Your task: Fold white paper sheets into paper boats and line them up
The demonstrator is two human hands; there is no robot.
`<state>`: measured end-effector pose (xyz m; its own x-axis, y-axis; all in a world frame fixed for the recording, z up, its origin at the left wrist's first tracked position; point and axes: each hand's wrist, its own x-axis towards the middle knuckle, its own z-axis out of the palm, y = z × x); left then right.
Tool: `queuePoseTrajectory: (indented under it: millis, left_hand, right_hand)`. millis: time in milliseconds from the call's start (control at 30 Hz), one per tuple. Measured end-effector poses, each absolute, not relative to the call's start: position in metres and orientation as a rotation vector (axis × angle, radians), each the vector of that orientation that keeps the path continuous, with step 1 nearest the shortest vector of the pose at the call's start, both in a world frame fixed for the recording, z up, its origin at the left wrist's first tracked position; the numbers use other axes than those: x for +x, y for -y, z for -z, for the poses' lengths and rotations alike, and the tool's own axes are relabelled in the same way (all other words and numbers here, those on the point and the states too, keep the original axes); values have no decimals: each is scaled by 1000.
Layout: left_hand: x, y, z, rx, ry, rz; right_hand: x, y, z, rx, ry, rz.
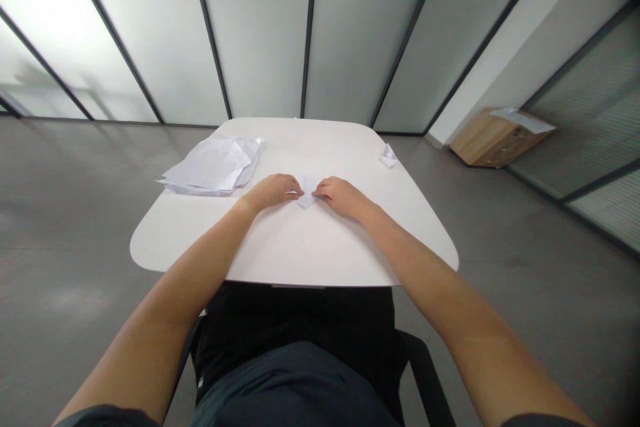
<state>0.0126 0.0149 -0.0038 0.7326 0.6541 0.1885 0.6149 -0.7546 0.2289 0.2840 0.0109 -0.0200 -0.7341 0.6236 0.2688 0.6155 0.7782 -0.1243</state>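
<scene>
Folded paper (307,193) centre; pile (213,167) left; scrap (388,156), perhaps, right.

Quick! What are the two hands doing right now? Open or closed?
Left hand: fingers curled closed on the left edge of the folded paper.
Right hand: fingers curled closed on the same paper's right edge.

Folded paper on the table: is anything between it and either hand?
Nothing visible. The left hand and right hand both touch the folded paper, one on each side. The sheet pile lies apart to the left; a small paper scrap sits apart at the far right.
</scene>
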Motion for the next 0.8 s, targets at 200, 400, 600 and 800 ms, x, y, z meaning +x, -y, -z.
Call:
queuePoseTrajectory:
  millis: [200, 400, 600, 800]
  left_hand:
    - [11, -11, 4, 2778, -1069, -385]
    - [14, -10, 6, 2730, -1143, -460]
    - [14, -10, 8, 2672, -1352, -472]
    - [5, -19, 8, 2660, -1123, -399]
  right_hand:
    - [283, -8, 21, -1020, 2654, -33]
    - [282, -11, 23, -972, 2653, -41]
    - [286, -12, 22, -905, 2574, -149]
    - [291, -18, 28, -903, 2559, -195]
